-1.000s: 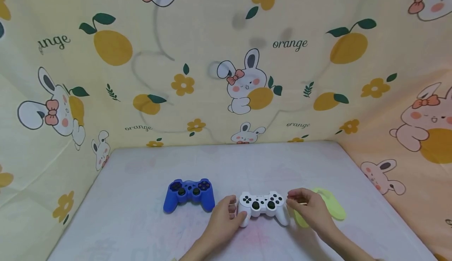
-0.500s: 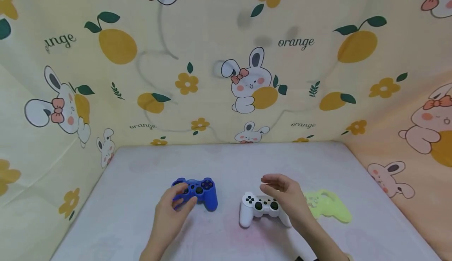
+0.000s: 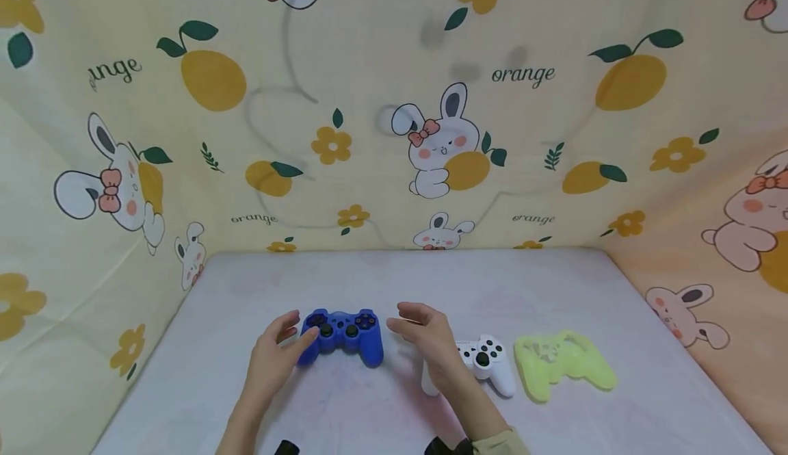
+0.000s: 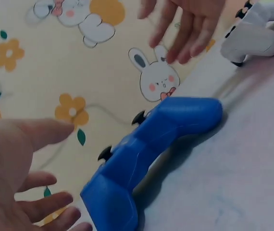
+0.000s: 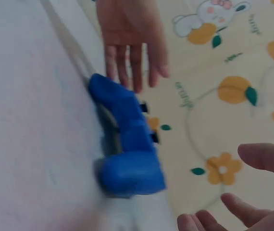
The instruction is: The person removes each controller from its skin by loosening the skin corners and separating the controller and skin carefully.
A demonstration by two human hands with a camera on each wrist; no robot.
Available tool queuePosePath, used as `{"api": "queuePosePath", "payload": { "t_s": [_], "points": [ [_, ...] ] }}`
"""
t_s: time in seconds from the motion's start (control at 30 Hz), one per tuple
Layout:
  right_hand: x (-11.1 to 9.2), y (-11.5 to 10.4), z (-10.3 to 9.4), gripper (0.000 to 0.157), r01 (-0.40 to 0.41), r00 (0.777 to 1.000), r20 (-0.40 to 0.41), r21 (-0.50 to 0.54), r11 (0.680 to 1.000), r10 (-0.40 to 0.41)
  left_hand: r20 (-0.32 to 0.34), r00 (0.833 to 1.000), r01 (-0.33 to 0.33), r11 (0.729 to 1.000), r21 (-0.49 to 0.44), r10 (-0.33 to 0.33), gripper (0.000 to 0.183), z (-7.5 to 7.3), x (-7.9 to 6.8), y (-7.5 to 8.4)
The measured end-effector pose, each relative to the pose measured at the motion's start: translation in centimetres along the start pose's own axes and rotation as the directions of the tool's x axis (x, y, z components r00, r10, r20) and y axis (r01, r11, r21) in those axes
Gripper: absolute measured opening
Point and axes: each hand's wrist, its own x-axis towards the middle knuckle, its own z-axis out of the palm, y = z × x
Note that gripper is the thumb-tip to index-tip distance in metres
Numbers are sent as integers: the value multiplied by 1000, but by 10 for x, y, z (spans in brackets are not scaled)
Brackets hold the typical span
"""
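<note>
A blue game controller (image 3: 342, 332) with black thumbsticks lies on the white tabletop. At its left side is my left hand (image 3: 271, 356), fingers spread and thumb reaching over the left grip in the head view. The left wrist view shows a gap between this hand and the controller (image 4: 142, 144). My right hand (image 3: 427, 339) hovers to the right of the blue controller, fingers extended and holding nothing. Partly hidden behind the right hand and forearm is a white game controller (image 3: 492, 362). In the right wrist view the blue controller (image 5: 127, 139) sits between both hands.
A pale yellow-green controller-shaped silicone cover (image 3: 566, 359) lies flat to the right of the white controller. Cloth walls (image 3: 369, 65) printed with rabbits and oranges enclose the white table (image 3: 258, 277) at the back and sides.
Both hands have left the white controller and moved left to either side of the blue one. The right hand uncovered the yellow-green cover as it moved. The head view has shifted slightly.
</note>
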Motion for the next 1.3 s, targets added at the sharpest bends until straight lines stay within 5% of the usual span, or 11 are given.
{"api": "queuePosePath", "payload": {
  "t_s": [0.17, 0.3, 0.67, 1.03, 1.3],
  "points": [
    [8, 12, 17, 53, 27, 999, -14, -88, 996, -29, 78, 994, 84, 990, -112, -75, 77, -12, 13, -8],
    [12, 17, 21, 52, 6, 999, 48, -45, 999, -4, 103, 988, 132, 983, -126, -120, 74, -20, 24, -15],
    [24, 25, 34, 52, -127, 992, 23, 106, 986, 125, 134, 988, 97, 983, -157, -76, 59, -19, 37, -30],
    [29, 38, 38, 42, -143, 990, 19, 143, 979, 142, 54, 996, 73, 996, -58, -70, 42, -7, 38, -36],
    [25, 37, 36, 38, -134, 991, 13, 147, 980, 133, 39, 997, 68, 989, -134, -64, 43, -9, 27, -35]
  ]
}}
